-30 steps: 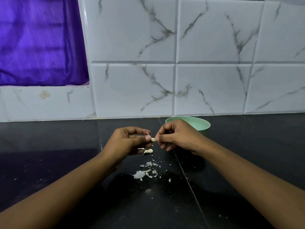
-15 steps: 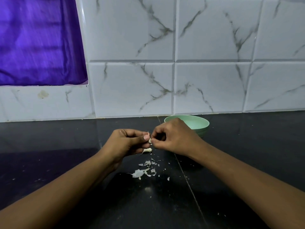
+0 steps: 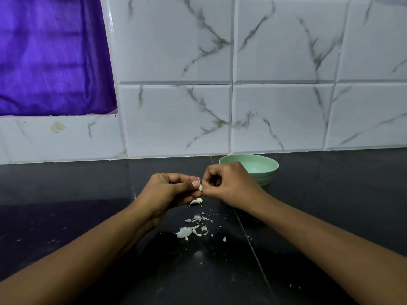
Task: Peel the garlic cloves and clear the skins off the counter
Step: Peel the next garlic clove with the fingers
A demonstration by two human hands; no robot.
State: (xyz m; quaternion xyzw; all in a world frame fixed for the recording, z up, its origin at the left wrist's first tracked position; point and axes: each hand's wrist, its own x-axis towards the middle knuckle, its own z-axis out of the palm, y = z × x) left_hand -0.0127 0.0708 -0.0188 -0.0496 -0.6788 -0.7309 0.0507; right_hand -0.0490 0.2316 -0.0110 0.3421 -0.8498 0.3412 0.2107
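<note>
Since a second ago the right hand [image 3: 229, 186] has slid in toward the left hand [image 3: 169, 190], so the gap between them has closed and their fingertips now meet. On the black counter [image 3: 88, 216] a green bowl [image 3: 267, 167] stands at the back edge, just behind the right hand. Above the counter's middle the left thumb and fingers pinch the garlic clove [image 3: 200, 187], while the right hand's curled fingers nip at it. Loose skins [image 3: 193, 227] lie scattered toward the near edge (a pale piece under the hands may be another clove; I cannot tell). To peel well, I would hold the clove firmly, pull the skin from the tip in one strip, and drop it onto the same heap.
</note>
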